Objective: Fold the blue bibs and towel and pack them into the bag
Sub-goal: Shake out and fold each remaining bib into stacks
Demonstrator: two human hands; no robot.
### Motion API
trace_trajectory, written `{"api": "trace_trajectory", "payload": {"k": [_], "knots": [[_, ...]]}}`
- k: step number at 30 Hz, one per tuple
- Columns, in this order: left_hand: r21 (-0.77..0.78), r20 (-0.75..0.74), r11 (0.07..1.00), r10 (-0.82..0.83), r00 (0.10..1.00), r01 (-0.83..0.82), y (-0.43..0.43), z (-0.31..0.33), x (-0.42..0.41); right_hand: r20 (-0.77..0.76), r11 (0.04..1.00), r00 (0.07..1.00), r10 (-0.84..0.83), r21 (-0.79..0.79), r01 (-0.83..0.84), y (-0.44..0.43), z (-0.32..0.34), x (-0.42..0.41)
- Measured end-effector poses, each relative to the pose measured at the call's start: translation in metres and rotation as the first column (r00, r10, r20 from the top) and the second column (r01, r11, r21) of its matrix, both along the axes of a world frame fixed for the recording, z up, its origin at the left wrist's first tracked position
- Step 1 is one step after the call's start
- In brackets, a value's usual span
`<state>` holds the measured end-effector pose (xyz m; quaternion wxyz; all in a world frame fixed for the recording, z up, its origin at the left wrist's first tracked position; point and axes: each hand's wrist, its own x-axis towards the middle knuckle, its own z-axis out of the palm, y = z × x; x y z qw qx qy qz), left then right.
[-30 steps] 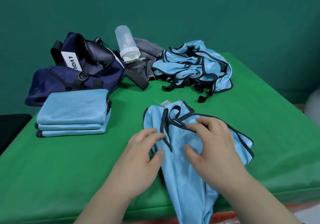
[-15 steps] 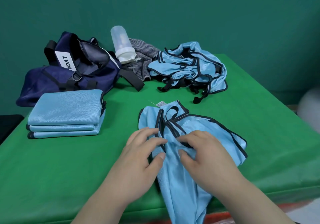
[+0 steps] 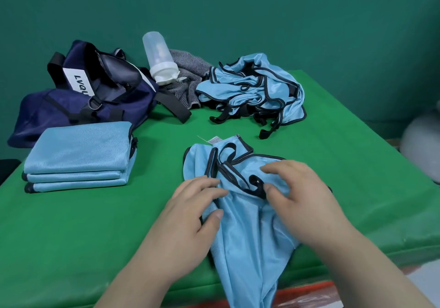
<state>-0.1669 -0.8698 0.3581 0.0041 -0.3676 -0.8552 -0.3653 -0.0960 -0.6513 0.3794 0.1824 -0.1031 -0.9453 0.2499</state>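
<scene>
Across the view from 9 to 3 o'clock spreads a green-covered bench (image 3: 95, 236), backed by a teal wall (image 3: 285, 22). Near the front edge, at 6 o'clock, lies the blue bib (image 3: 250, 241) I'm working on. Its long axis runs from 12 to 6, with the black-trimmed neck and white label pointing to 12 and the tail draping over the near edge. My left hand (image 3: 190, 224) sits on its 9 o'clock side, fingers curled and thumb pinching a fold of cloth. My right hand (image 3: 302, 200), on the 3 o'clock side, pinches the bib at a black strap loop between thumb and forefinger. At 9 o'clock a stack of folded bibs (image 3: 78, 155) lies well apart. Just behind it, at 10, slumps the navy bag (image 3: 71, 98). At 11 a translucent shaker bottle (image 3: 158, 57) tilts lid-down against a grey striped towel (image 3: 188, 74). At 1 o'clock a tangled heap of unfolded bibs (image 3: 257, 88) touches that towel.
</scene>
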Motion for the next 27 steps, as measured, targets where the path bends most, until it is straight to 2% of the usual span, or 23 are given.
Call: {"api": "trace_trajectory", "payload": {"k": [5, 11, 14, 20, 24, 27], "knots": [[-0.024, -0.016, 0.998, -0.065, 0.998, 0.065, 0.018, 0.007, 0.010, 0.196, 0.980, 0.960, -0.199, 0.066, 0.190, 0.028, -0.002, 0.001], [-0.304, -0.059, 0.939, -0.189, 0.980, 0.162, 0.047, 0.007, 0.031, 0.310, 0.962, 0.911, -0.272, 0.057, 0.267, 0.030, -0.006, 0.001], [-0.364, -0.141, 0.929, -0.130, 0.981, 0.071, 0.047, 0.001, 0.029, 0.344, 0.963, 0.900, -0.270, 0.115, 0.245, 0.025, -0.006, -0.001], [-0.334, -0.206, 0.936, 0.041, 0.978, -0.110, 0.025, -0.004, 0.015, 0.321, 0.976, 0.922, -0.218, 0.097, 0.196, 0.016, -0.007, -0.003], [-0.373, -0.182, 0.909, 0.124, 0.975, -0.185, 0.009, 0.008, 0.010, 0.301, 0.982, 0.934, -0.190, 0.058, 0.181, 0.010, -0.004, -0.002], [-0.344, -0.172, 0.908, 0.189, 0.967, -0.238, 0.000, 0.012, 0.009, 0.298, 0.977, 0.930, -0.215, 0.060, 0.206, 0.007, -0.002, -0.001]]}}
